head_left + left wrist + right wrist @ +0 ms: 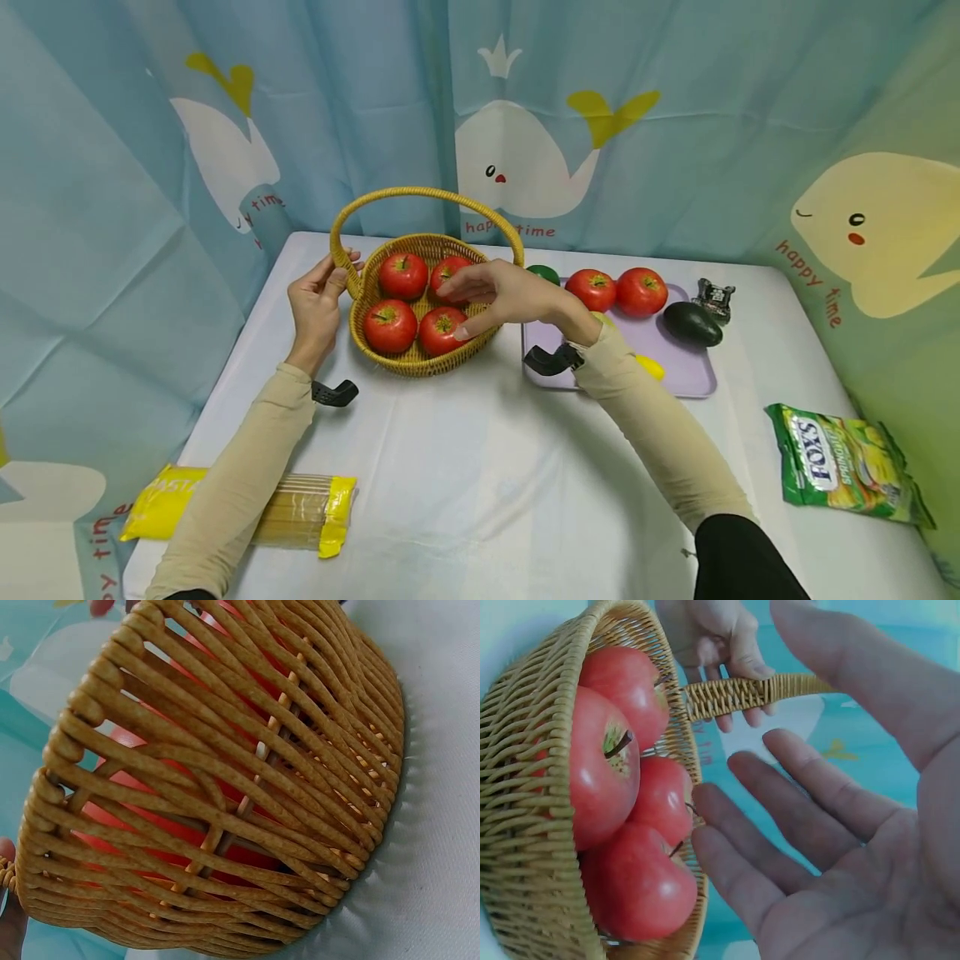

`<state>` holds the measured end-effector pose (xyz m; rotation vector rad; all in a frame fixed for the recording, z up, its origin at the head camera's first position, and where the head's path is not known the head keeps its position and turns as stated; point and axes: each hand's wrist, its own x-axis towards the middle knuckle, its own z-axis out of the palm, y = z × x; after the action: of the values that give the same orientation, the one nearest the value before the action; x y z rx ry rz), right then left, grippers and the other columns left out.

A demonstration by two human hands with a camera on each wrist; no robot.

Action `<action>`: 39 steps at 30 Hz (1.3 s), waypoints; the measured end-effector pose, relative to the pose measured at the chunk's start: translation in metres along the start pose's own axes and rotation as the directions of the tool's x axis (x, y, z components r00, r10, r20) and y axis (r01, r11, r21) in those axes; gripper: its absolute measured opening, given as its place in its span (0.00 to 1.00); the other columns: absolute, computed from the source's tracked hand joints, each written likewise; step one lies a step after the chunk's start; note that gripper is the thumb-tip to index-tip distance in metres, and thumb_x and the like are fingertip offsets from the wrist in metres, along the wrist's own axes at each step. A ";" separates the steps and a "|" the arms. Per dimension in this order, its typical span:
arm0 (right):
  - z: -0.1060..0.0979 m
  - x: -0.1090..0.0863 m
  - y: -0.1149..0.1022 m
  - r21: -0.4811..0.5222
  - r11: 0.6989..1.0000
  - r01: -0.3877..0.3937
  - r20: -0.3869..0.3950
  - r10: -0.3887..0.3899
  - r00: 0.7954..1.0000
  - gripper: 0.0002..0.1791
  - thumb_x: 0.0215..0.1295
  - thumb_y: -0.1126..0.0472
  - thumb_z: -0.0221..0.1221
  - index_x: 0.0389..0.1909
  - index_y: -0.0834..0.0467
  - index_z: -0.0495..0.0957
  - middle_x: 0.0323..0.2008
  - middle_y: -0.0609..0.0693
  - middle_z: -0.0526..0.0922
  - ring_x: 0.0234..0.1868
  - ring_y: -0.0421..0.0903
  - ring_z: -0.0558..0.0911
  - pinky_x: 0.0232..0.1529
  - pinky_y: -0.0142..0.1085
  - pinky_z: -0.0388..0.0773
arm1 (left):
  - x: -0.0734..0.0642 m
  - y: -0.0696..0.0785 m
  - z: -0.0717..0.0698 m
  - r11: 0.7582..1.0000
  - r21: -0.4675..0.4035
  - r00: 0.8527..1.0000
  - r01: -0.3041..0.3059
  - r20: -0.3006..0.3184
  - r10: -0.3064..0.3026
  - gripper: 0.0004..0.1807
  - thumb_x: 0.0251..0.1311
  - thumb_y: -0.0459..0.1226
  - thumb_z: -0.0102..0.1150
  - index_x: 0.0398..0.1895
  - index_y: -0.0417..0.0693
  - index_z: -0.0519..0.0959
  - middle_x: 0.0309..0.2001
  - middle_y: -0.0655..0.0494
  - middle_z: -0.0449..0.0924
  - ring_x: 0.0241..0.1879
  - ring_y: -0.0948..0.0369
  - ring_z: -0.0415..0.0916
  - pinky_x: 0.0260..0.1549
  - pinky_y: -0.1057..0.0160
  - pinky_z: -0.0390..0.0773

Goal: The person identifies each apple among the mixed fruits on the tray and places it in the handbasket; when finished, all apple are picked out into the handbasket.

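A yellow-brown wicker basket (427, 367) stands on the white table with several red apples (391, 326) inside. My left hand (317, 307) pinches the left foot of its arched handle (420, 192), thumb in front; the right wrist view shows that grip on the handle (735, 694) too. Over the basket's right side hovers my right hand (506, 292), its fingers spread and holding nothing. In the right wrist view its palm and parted fingers (810, 802) face the apples (637, 881). The left wrist view is mostly filled by the woven basket wall (225, 787).
Right of the basket lies a lilac tray (693, 382) with two red apples (592, 290), a dark avocado (692, 324) and a yellow item (650, 367), partly behind my right forearm. A black packet (714, 300) sits by it. Pasta (300, 512) lies front left, a green FOX'S bag (847, 462) right.
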<state>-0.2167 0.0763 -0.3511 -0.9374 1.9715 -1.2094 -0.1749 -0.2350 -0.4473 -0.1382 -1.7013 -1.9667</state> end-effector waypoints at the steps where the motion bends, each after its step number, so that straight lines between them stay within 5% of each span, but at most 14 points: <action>1: -0.001 -0.003 0.000 0.000 1.000 0.003 0.003 -0.003 1.000 0.33 0.61 0.62 0.77 0.67 0.60 0.79 0.68 0.56 0.81 0.74 0.59 0.75 0.79 0.51 0.70 | 0.000 0.000 0.000 1.000 0.001 1.000 0.000 -0.001 0.000 0.18 0.75 0.31 0.60 0.63 0.30 0.82 0.50 0.53 0.91 0.50 0.54 0.90 0.54 0.66 0.88; 7: -0.005 -0.022 0.006 -0.032 0.999 0.022 0.011 -0.022 1.000 0.34 0.61 0.62 0.78 0.67 0.61 0.78 0.68 0.61 0.80 0.73 0.56 0.78 0.76 0.47 0.74 | -0.001 0.000 -0.001 1.000 -0.003 1.000 0.004 0.001 -0.004 0.17 0.75 0.31 0.59 0.63 0.33 0.83 0.52 0.49 0.91 0.50 0.56 0.90 0.52 0.67 0.88; 15: -0.011 -0.044 0.018 -0.007 0.999 0.047 -0.006 -0.047 0.999 0.34 0.61 0.63 0.77 0.68 0.63 0.77 0.66 0.60 0.82 0.72 0.64 0.77 0.75 0.58 0.72 | -0.001 -0.001 -0.001 1.000 -0.015 1.000 0.006 -0.008 -0.006 0.18 0.75 0.31 0.59 0.63 0.31 0.82 0.52 0.45 0.90 0.50 0.55 0.90 0.53 0.66 0.88; 21: -0.015 -0.062 0.024 0.058 0.997 0.050 -0.068 -0.046 0.997 0.33 0.61 0.66 0.77 0.67 0.63 0.79 0.64 0.57 0.84 0.70 0.64 0.79 0.73 0.51 0.77 | -0.001 -0.002 -0.001 1.000 -0.007 1.000 0.001 0.009 -0.001 0.17 0.76 0.32 0.59 0.62 0.35 0.84 0.55 0.38 0.88 0.52 0.51 0.89 0.54 0.65 0.88; 30: -0.031 -0.091 0.037 0.038 0.998 0.041 -0.190 -0.033 0.981 0.30 0.60 0.68 0.76 0.64 0.64 0.81 0.62 0.62 0.85 0.65 0.61 0.83 0.67 0.45 0.83 | 0.000 -0.003 -0.001 1.000 -0.016 1.000 -0.010 0.014 0.011 0.17 0.76 0.31 0.59 0.63 0.32 0.82 0.51 0.50 0.91 0.52 0.51 0.89 0.55 0.64 0.87; 39: -0.048 -0.121 0.047 -0.019 1.000 0.002 -0.293 -0.007 0.956 0.29 0.59 0.70 0.76 0.62 0.65 0.81 0.57 0.56 0.88 0.59 0.49 0.88 0.63 0.41 0.86 | -0.001 -0.002 -0.002 1.000 -0.011 1.000 -0.011 0.017 0.012 0.17 0.76 0.31 0.59 0.63 0.35 0.83 0.52 0.49 0.91 0.51 0.55 0.90 0.55 0.66 0.87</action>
<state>-0.2004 0.2132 -0.3583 -0.8080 2.2137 -1.4013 -0.1740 -0.2361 -0.4495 -0.1685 -1.6964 -1.9724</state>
